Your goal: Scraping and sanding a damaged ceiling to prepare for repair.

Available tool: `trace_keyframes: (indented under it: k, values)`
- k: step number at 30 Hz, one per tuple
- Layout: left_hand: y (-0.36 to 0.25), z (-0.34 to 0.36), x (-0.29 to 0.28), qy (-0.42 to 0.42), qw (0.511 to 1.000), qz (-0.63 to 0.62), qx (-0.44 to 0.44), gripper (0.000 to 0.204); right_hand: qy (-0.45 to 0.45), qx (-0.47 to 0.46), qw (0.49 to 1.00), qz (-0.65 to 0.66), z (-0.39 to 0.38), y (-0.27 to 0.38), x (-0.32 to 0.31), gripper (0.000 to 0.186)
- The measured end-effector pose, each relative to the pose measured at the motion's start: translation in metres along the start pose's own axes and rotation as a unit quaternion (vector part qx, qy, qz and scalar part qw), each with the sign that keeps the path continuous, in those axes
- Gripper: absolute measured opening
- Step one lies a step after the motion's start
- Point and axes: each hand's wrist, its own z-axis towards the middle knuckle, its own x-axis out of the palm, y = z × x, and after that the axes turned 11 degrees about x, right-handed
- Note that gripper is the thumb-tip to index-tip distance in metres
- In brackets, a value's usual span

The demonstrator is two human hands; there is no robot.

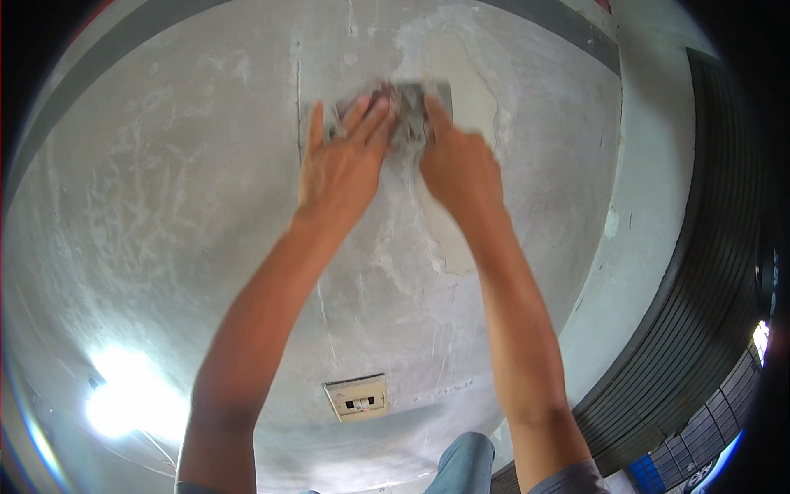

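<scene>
A flat, grey, rectangular plastering trowel (pixel 410 100) lies against the grey wall (pixel 222 156), blurred by motion. My right hand (pixel 462 165) is closed on its right part, with the index finger stretched up along the blade. My left hand (pixel 339 169) presses on the left part, its fingers spread and stretched out. Greyish material or a handle shows blurred between the hands; I cannot tell which. A smooth, pale filler patch (pixel 473 103) with an irregular edge runs down the wall just right of the trowel, partly hidden by my right hand and forearm.
A beige switch plate (pixel 358 398) is set in the wall below my hands. A bright lamp (pixel 132 403) glares at lower left, with a cable near it. At right stand a pale column (pixel 638 206) and a dark ribbed shutter (pixel 708 239). My knee (pixel 465 465) shows at the bottom.
</scene>
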Motion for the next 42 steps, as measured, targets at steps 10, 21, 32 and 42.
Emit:
trace_keyframes:
  k: [10,21,32,42]
  values:
    - [-0.013,-0.039,-0.006,0.024,0.999,0.006,-0.026,0.038,0.08,-0.022,0.996,-0.012,-0.042,-0.02,0.013,0.049]
    - [0.04,0.046,0.001,-0.03,0.998,0.058,-0.021,0.037,-0.075,-0.051,0.996,0.015,0.066,0.016,-0.012,0.042]
    - [-0.09,-0.13,-0.019,0.099,0.985,-0.123,-0.068,0.046,-0.001,-0.044,0.999,-0.004,-0.177,-0.098,0.089,0.065]
    - [-0.041,-0.065,-0.02,0.037,0.993,-0.077,-0.081,0.043,-0.018,-0.055,0.998,-0.005,-0.103,-0.051,0.054,0.064]
